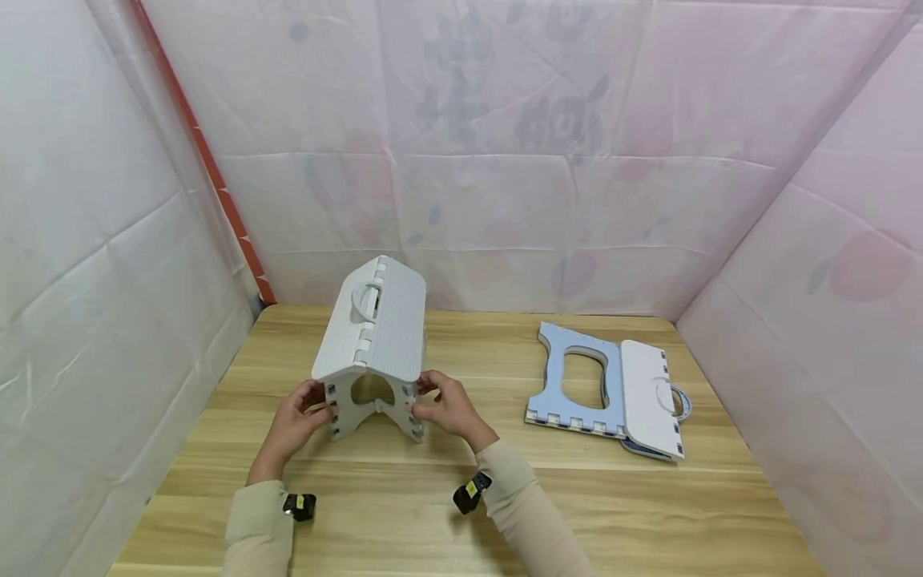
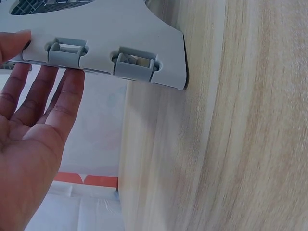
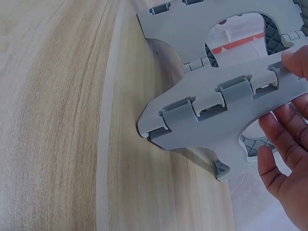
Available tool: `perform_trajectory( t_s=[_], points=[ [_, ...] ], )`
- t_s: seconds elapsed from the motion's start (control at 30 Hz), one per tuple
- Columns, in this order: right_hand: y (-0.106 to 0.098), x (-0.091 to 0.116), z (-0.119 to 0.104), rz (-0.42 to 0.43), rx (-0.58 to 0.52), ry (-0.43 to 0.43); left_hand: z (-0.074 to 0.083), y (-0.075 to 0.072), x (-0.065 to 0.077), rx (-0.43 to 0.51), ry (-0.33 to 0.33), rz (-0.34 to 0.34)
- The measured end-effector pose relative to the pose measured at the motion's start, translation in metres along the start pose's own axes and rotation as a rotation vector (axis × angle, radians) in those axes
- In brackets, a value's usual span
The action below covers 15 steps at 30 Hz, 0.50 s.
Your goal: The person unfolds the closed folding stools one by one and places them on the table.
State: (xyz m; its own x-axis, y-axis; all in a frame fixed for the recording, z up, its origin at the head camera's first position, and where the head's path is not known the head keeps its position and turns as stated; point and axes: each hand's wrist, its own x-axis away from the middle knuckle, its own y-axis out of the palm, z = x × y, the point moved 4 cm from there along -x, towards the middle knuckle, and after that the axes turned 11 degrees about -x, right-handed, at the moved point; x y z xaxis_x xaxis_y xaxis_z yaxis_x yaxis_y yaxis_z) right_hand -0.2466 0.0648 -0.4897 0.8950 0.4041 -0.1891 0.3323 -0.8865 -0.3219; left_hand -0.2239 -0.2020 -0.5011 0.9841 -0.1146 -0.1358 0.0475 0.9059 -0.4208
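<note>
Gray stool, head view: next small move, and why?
I'd probably ease the sides of the gray stool gently apart. Its top is peaked like a roof, not flat, and the near end panel is bent at its middle. The left grip and right grip pinch its opposite near edges, so an even outward pull seems likely to level it.

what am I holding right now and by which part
The grey stool, by its hinged leg edges: left hand on one side, right hand on the other.
</note>
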Motion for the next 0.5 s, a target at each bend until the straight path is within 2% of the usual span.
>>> perform_trajectory(
  t_s=[0.1, 0.13, 0.5],
  points=[
    [0.0001, -0.0002, 0.0010, 0.005, -0.004, 0.007, -0.0010, -0.0001, -0.0003, 0.007, -0.007, -0.002],
    [0.0004, -0.0003, 0.0010, 0.005, -0.005, 0.007, -0.0057, 0.0000, -0.0012, 0.009, -0.007, 0.001],
    [0.0009, 0.0021, 0.0005, 0.008, -0.036, 0.003, -0.0088, 0.0007, -0.0023, 0.014, -0.013, 0.005]
  ],
)
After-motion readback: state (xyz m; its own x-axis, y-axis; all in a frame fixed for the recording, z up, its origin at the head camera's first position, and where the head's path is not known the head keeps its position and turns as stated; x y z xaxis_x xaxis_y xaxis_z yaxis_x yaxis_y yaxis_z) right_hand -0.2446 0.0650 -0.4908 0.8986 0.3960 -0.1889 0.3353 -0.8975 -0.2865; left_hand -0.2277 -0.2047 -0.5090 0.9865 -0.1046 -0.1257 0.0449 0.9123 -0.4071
